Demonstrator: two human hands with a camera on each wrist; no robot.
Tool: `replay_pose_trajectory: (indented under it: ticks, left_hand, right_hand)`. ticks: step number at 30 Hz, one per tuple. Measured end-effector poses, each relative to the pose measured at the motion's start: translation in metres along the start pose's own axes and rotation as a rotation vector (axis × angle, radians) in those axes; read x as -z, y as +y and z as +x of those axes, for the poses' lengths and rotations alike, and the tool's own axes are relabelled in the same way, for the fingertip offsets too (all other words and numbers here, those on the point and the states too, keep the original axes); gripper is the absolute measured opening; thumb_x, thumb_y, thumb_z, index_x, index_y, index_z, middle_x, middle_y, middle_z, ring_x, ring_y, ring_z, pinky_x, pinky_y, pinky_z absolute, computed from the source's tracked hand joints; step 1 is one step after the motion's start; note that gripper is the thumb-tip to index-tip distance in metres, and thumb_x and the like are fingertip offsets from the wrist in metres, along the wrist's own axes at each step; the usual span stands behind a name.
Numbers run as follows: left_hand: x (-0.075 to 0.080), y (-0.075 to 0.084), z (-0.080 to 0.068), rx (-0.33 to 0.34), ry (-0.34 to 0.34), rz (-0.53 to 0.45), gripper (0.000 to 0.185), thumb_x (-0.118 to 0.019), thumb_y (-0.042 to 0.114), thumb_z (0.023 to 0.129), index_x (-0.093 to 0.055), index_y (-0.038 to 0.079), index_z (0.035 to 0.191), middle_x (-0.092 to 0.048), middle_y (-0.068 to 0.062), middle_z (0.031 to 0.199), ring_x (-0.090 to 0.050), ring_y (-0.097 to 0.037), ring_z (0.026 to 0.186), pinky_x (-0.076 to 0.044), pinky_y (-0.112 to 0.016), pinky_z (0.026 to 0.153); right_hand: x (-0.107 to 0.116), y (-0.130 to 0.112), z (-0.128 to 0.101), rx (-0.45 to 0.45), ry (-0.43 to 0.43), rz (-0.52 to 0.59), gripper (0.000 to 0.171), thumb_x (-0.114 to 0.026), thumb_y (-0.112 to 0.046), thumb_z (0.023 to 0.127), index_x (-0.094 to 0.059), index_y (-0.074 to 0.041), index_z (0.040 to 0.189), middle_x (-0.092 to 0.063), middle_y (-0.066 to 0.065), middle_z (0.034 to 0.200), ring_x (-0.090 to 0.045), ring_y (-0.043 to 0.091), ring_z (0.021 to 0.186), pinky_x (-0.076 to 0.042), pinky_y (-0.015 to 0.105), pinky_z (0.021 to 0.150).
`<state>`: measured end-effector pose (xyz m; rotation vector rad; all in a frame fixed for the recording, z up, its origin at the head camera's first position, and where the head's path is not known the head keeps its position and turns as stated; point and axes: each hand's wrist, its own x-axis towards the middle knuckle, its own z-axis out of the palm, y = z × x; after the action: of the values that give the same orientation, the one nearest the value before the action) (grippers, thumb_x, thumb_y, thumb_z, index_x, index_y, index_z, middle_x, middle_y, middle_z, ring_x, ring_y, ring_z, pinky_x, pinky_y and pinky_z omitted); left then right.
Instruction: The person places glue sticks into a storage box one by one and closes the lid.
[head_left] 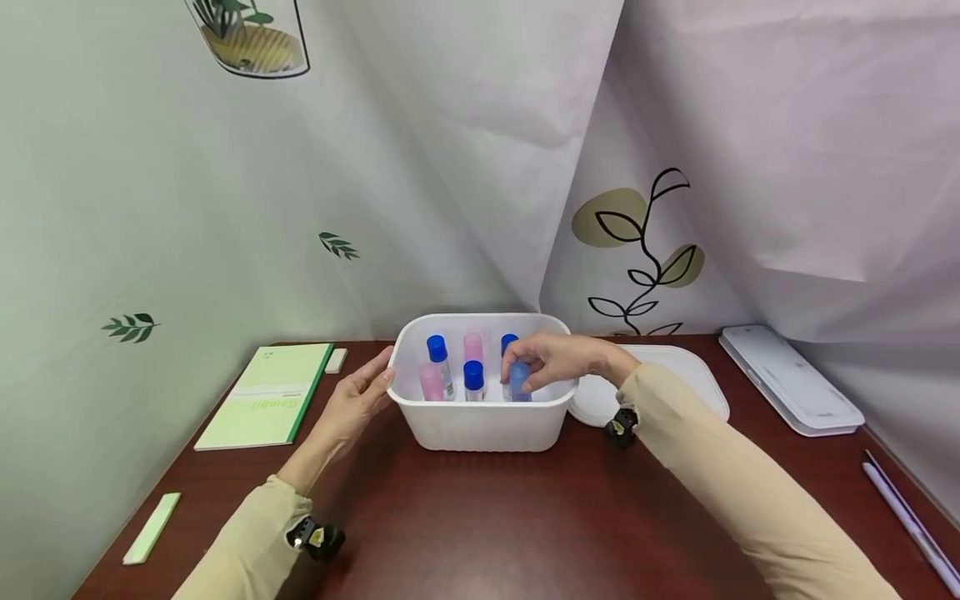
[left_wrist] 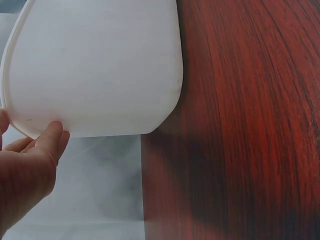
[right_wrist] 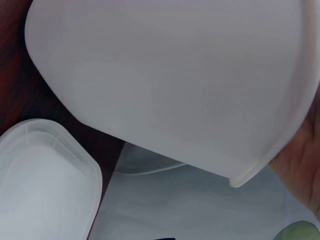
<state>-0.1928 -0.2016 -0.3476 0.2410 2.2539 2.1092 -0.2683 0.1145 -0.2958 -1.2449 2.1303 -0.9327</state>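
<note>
A white plastic tub (head_left: 480, 425) stands on the dark wooden table and holds several small bottles with blue and pink caps. My right hand (head_left: 534, 363) reaches over the tub's right rim, and its fingers curl round a blue-capped bottle (head_left: 520, 383) inside. A pink-capped bottle (head_left: 431, 382) and a blue-capped one (head_left: 437, 350) stand upright at the left. My left hand (head_left: 362, 393) rests with straight fingers against the tub's left outer wall (left_wrist: 100, 65). In the right wrist view only the tub's wall (right_wrist: 175, 85) and a bit of palm show.
A white lid (head_left: 675, 375) lies right of the tub, also seen as the lid (right_wrist: 45, 185) below the wrist. A green notebook (head_left: 266, 396) and an eraser (head_left: 336, 360) lie at the left, a green strip (head_left: 152, 527) near the front left, a white tray (head_left: 791, 379) and a pen (head_left: 911, 521) at the right.
</note>
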Motion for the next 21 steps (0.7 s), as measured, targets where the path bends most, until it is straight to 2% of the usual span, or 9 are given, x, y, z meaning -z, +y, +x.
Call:
replay_pose_trajectory:
  ticks: [4, 7, 11, 13, 15, 16, 19, 21]
  left_hand:
    - [0.000, 0.000, 0.000, -0.001, -0.003, -0.003, 0.057, -0.046, 0.021, 0.100, -0.023, 0.001, 0.148, -0.026, -0.017, 0.153, -0.034, -0.030, 0.133, -0.038, -0.036, 0.103]
    - [0.000, 0.000, 0.000, -0.002, -0.004, -0.007, 0.057, -0.046, 0.021, 0.100, -0.023, 0.001, 0.148, -0.026, -0.017, 0.153, -0.033, -0.031, 0.133, -0.037, -0.037, 0.103]
    - [-0.003, -0.001, 0.000, 0.002, -0.006, -0.013, 0.057, -0.047, 0.021, 0.100, -0.024, 0.002, 0.148, -0.026, -0.017, 0.153, -0.034, -0.030, 0.132, -0.037, -0.038, 0.103]
    - [-0.004, -0.001, 0.000, 0.008, -0.006, -0.012, 0.056, -0.047, 0.020, 0.100, -0.024, 0.002, 0.148, -0.027, -0.016, 0.152, -0.035, -0.029, 0.132, -0.038, -0.036, 0.103]
    - [-0.004, -0.001, 0.000, 0.012, -0.006, -0.012, 0.056, -0.047, 0.020, 0.100, -0.024, 0.002, 0.148, -0.027, -0.016, 0.152, -0.036, -0.027, 0.131, -0.039, -0.035, 0.103]
    - [-0.003, -0.001, 0.000, 0.011, -0.007, -0.013, 0.056, -0.046, 0.020, 0.100, -0.024, 0.002, 0.148, -0.027, -0.015, 0.153, -0.037, -0.025, 0.131, -0.039, -0.034, 0.103]
    - [-0.001, -0.002, 0.000, -0.001, -0.009, -0.020, 0.058, -0.047, 0.022, 0.100, -0.023, 0.002, 0.148, -0.026, -0.016, 0.153, -0.042, -0.016, 0.128, -0.040, -0.030, 0.101]
    - [0.001, -0.003, 0.000, -0.020, -0.009, -0.029, 0.061, -0.049, 0.025, 0.099, -0.022, 0.001, 0.148, -0.025, -0.017, 0.153, -0.046, -0.010, 0.124, -0.042, -0.027, 0.100]
  right_hand:
    - [-0.002, -0.003, 0.001, -0.012, -0.032, -0.039, 0.023, -0.065, 0.008, 0.081, -0.059, 0.005, 0.104, -0.061, 0.012, 0.102, -0.052, 0.011, 0.089, -0.049, 0.020, 0.084]
    - [-0.003, -0.005, 0.000, -0.025, -0.031, -0.068, 0.024, -0.065, 0.007, 0.081, -0.061, 0.002, 0.104, -0.061, 0.007, 0.099, -0.052, 0.010, 0.088, -0.049, 0.020, 0.083]
    - [-0.005, -0.008, -0.006, -0.021, -0.002, -0.125, 0.029, -0.067, 0.004, 0.081, -0.062, 0.000, 0.109, -0.063, 0.012, 0.110, -0.056, 0.016, 0.101, -0.050, 0.027, 0.093]
    - [-0.006, -0.010, -0.013, -0.008, 0.042, -0.124, 0.033, -0.067, 0.003, 0.082, -0.061, 0.003, 0.115, -0.062, 0.016, 0.116, -0.057, 0.023, 0.109, -0.049, 0.034, 0.097]
    - [-0.007, -0.011, -0.024, 0.010, 0.136, -0.093, 0.037, -0.068, 0.001, 0.083, -0.059, 0.005, 0.119, -0.061, 0.020, 0.120, -0.057, 0.030, 0.113, -0.049, 0.038, 0.097]
    - [-0.007, -0.011, -0.031, 0.020, 0.212, -0.079, 0.037, -0.068, 0.000, 0.083, -0.059, 0.005, 0.119, -0.062, 0.020, 0.119, -0.058, 0.031, 0.113, -0.050, 0.039, 0.096]
    - [-0.008, 0.000, -0.057, 0.027, 0.524, -0.002, 0.032, -0.066, -0.002, 0.085, -0.061, 0.007, 0.115, -0.065, 0.019, 0.113, -0.063, 0.027, 0.105, -0.054, 0.034, 0.089]
    - [-0.009, 0.016, -0.079, -0.014, 0.756, 0.110, 0.027, -0.065, -0.004, 0.087, -0.062, 0.006, 0.112, -0.069, 0.011, 0.105, -0.066, 0.018, 0.097, -0.056, 0.028, 0.085]
